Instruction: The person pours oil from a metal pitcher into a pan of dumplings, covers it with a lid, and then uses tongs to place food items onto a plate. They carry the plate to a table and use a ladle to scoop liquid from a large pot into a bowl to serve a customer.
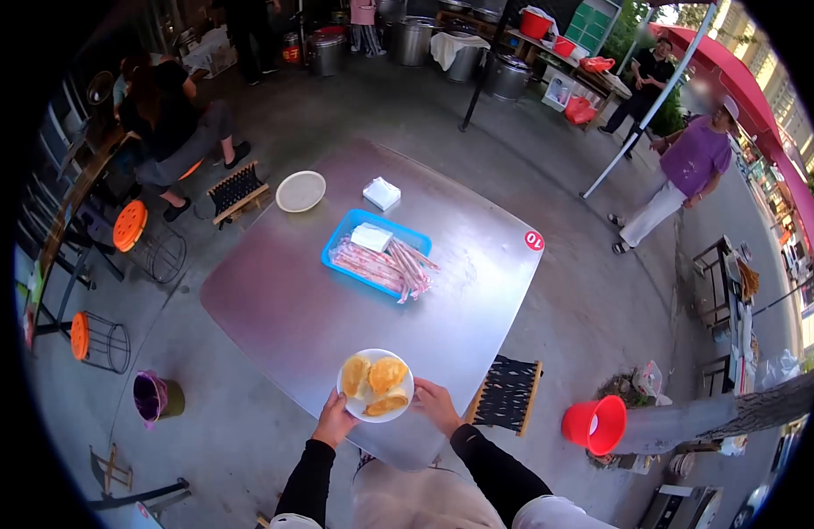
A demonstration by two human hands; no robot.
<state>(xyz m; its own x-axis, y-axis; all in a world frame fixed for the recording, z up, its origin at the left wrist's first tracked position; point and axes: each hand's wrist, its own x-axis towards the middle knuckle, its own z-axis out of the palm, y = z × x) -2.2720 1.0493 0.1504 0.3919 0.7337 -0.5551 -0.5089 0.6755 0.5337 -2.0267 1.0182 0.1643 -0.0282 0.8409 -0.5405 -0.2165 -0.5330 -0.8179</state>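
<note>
A small white plate point(407, 362) with three golden-brown flat pastries point(388, 374) on it is over the near corner of the metal table point(275, 291). My left hand point(334, 420) grips the plate's left rim, fingers closed on the edge. At the right rim, my right hand point(437, 406) has its thumb and fingers on the edge. Farther up the table is a blue tray point(413, 234) with a white tissue pack point(371, 236) and several wrapped chopstick packets point(394, 266). Some packets stick out over the tray's near right side.
Another white packet point(382, 193) and a pale round plate point(300, 191) lie at the table's far side. Folding stools point(506, 395), orange stools point(130, 225), a red bucket point(594, 425) and a bin point(158, 397) surround it. A person in purple point(694, 159) stands at right; another person point(164, 115) sits at left.
</note>
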